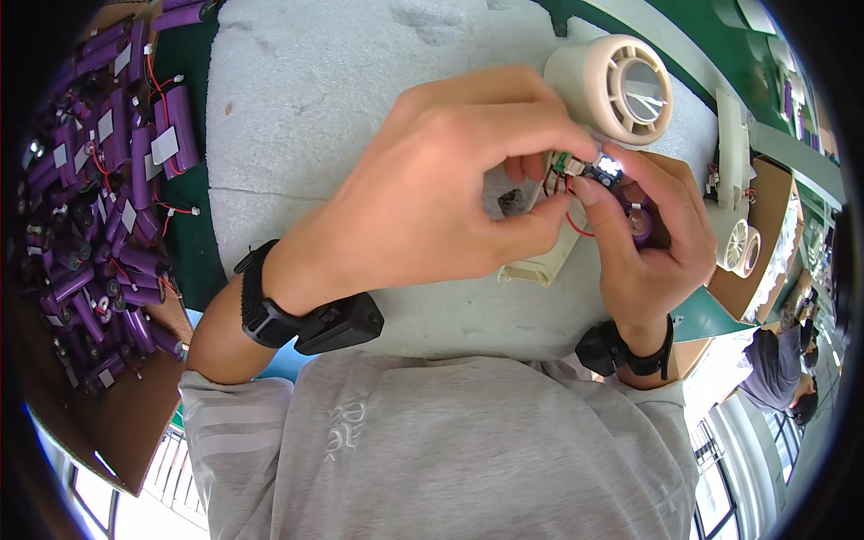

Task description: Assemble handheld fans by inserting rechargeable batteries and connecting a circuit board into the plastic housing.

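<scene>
The right hand [661, 225] pinches the small circuit board [603, 171] by its lit end, over the right half of the foam pad [297, 108], nearer than the round cream housing [621, 90]. The left hand [450, 171] curls its thumb and forefinger around the white connector [574, 167]; whether they grip it or the wires, I cannot tell. Best to brace the board by its edges, keep any push or pull in line with the connector, and leave the red wire [579, 225] slack, since its joints look easily strained.
</scene>
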The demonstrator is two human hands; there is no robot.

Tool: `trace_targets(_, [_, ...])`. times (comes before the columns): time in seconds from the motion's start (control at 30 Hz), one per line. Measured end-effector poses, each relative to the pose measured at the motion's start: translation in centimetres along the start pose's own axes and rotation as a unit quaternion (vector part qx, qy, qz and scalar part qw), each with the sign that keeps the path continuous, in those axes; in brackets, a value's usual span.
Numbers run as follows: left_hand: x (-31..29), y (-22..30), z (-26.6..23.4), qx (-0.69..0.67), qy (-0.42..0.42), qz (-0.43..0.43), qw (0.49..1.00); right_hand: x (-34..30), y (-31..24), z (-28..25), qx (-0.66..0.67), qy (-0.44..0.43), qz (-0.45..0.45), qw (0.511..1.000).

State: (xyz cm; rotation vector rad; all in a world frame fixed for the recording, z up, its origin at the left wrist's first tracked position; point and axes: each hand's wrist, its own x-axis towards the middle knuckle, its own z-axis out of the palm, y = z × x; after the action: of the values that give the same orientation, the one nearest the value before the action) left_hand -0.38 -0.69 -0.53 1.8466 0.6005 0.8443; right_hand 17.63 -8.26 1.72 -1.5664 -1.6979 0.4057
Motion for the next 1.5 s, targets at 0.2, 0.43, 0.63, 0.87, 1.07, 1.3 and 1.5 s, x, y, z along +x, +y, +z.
trace_targets(0.2, [-0.4,0.7,0.6,-0.019,-0.032,-0.076,0.996,-0.2,-0.2,-0.2,0.015,0.006,0.04,0.999])
trace_targets(0.43, [-0.2,0.4,0.5,-0.037,-0.057,-0.09,0.994,-0.4,0.5,-0.6,0.093,-0.015,0.104,0.99])
trace_targets(0.63, [-0.2,0.4,0.9,-0.031,-0.051,-0.076,0.995,0.0,0.5,-1.0,0.06,-0.044,0.064,0.995])
trace_targets(0.87, [-0.2,0.4,1.5,-0.033,-0.028,-0.109,0.993,-0.3,0.5,-0.7,0.013,-0.057,-0.025,0.998])
trace_targets(1.07, [-0.3,0.5,1.6,-0.031,-0.022,-0.124,0.992,-0.6,0.1,-0.3,-0.01,-0.024,-0.002,1.0])
trace_targets(1.3, [-0.2,0.4,1.1,-0.076,-0.021,-0.161,0.984,-0.5,-0.4,-0.5,-0.051,-0.037,-0.024,0.998])
trace_targets(1.5, [0.4,-0.4,0.2,-0.058,-0.044,-0.032,0.997,-0.1,0.3,-0.7,-0.014,-0.031,0.004,0.999])
